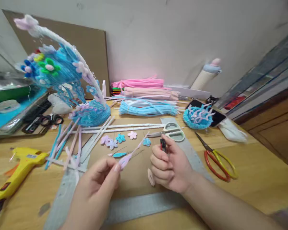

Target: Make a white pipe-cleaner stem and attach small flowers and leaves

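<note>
My left hand (pixel 98 182) pinches a lilac pipe-cleaner leaf (pixel 126 160) between thumb and forefinger, its thin twisted stem slanting up to the right. My right hand (pixel 169 166) is closed round a small black-and-red tool (pixel 163 145) with the thumb near its top; most of it is hidden in the fist. A pale pink oval piece (pixel 151 177) shows beside the lower fingers; whether it belongs to the tool I cannot tell. Between the hands, a blue pipe-cleaner leaf (pixel 119 155) lies on the brown board (pixel 132 185). Behind it are small pipe-cleaner flowers, including a turquoise flower (pixel 120 138) and a pink flower (pixel 132 135).
Scissors with pale handles (pixel 174 131) lie behind my right hand, red-and-yellow scissors (pixel 218 163) to the right. A yellow glue gun (pixel 21 169) rests at left. A tall blue pipe-cleaner sculpture (pixel 62 67) rises at back left, beside bundled blue pipe cleaners (pixel 146 108).
</note>
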Action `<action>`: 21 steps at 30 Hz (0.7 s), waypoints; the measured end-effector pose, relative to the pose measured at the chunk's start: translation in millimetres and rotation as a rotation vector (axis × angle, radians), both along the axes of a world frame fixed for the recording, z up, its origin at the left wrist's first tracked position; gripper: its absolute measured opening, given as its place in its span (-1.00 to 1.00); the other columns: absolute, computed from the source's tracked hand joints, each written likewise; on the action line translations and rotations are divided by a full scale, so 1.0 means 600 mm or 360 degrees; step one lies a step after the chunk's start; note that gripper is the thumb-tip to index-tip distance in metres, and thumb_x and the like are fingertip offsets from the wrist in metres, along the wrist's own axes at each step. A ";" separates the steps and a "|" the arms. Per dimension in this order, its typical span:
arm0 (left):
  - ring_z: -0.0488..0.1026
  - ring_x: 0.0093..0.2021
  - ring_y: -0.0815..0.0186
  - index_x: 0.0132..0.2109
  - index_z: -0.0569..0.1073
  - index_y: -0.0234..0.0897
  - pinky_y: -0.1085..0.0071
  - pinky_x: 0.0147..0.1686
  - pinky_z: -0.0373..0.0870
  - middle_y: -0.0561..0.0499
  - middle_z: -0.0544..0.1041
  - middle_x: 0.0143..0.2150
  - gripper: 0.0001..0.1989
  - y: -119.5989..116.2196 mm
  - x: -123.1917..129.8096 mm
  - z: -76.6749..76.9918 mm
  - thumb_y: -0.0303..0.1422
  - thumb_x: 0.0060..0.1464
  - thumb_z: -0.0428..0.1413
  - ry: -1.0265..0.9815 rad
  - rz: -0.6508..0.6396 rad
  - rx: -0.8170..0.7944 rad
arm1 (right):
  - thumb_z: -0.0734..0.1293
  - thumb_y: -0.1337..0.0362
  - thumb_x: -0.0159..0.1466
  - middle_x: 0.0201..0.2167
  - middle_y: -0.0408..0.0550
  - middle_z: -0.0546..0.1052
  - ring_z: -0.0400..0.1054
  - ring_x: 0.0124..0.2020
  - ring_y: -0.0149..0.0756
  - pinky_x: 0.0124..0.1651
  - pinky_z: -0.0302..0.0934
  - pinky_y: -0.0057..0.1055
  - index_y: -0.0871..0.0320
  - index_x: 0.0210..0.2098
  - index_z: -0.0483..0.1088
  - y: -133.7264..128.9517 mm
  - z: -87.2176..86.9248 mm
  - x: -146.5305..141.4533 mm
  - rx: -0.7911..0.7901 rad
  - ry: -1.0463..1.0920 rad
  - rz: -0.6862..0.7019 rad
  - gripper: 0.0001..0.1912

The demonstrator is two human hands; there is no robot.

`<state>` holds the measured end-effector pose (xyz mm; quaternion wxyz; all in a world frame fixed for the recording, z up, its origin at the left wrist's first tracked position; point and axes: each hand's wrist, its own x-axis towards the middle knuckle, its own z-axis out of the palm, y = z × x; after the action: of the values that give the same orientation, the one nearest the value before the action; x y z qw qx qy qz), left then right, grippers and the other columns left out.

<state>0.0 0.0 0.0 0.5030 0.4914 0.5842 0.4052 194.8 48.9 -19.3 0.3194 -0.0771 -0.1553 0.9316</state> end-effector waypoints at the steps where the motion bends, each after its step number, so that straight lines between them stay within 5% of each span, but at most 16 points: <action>1: 0.08 -0.56 0.44 -0.46 0.31 -0.23 0.56 -0.60 0.02 0.14 0.19 -0.60 -0.70 0.000 -0.001 0.000 -0.12 0.08 0.00 -0.0003 -0.0014 0.0009 | -0.05 -0.09 0.26 -0.80 -0.30 -0.04 -0.23 -0.83 -0.57 -0.76 -0.25 -0.61 0.17 -0.66 0.07 0.000 0.001 0.002 -0.0009 0.0036 0.0054 -0.44; 6: 0.09 -0.56 0.44 -0.46 0.32 -0.24 0.56 -0.59 0.04 0.13 0.20 -0.59 -0.70 0.000 -0.003 0.000 -0.12 0.07 0.02 -0.0064 -0.0017 -0.0020 | -0.06 -0.13 0.27 -0.79 -0.31 -0.01 -0.20 -0.81 -0.58 -0.74 -0.22 -0.62 0.17 -0.59 0.17 -0.002 0.008 0.005 0.0014 0.0005 0.0096 -0.42; 14: 0.15 -0.55 0.44 -0.47 0.33 -0.24 0.55 -0.57 0.08 0.13 0.26 -0.59 -0.74 0.001 -0.010 -0.002 -0.16 0.05 0.07 -0.0206 0.0127 -0.0021 | 0.17 0.10 0.28 -0.53 -0.22 0.24 -0.02 -0.65 -0.58 -0.67 -0.19 -0.65 0.16 -0.30 0.26 -0.012 0.015 -0.013 0.0194 -0.0542 -0.0510 -0.77; 18: 0.13 -0.57 0.45 -0.46 0.34 -0.24 0.56 -0.59 0.07 0.14 0.27 -0.59 -0.75 0.002 -0.013 -0.003 -0.17 0.05 0.07 -0.0300 0.0200 -0.0032 | 0.27 0.08 0.19 -0.55 -0.19 0.31 0.12 -0.59 -0.50 -0.59 -0.05 -0.56 0.15 -0.32 0.31 -0.002 0.039 0.015 0.0892 -0.1578 -0.0733 -0.75; 21: 0.13 -0.58 0.46 -0.47 0.34 -0.24 0.56 -0.60 0.05 0.14 0.27 -0.60 -0.76 0.003 -0.010 0.001 -0.19 0.04 0.08 -0.0311 0.0221 -0.0024 | 0.29 0.11 0.16 -0.52 -0.17 0.39 0.24 -0.49 -0.39 -0.49 0.03 -0.50 0.11 -0.34 0.34 -0.001 0.058 0.060 0.1485 -0.2589 -0.0648 -0.80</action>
<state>-6.2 2.0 0.3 0.5317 0.4041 0.5682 0.4807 230.6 48.4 15.3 0.2681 -0.5907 -0.6685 0.3638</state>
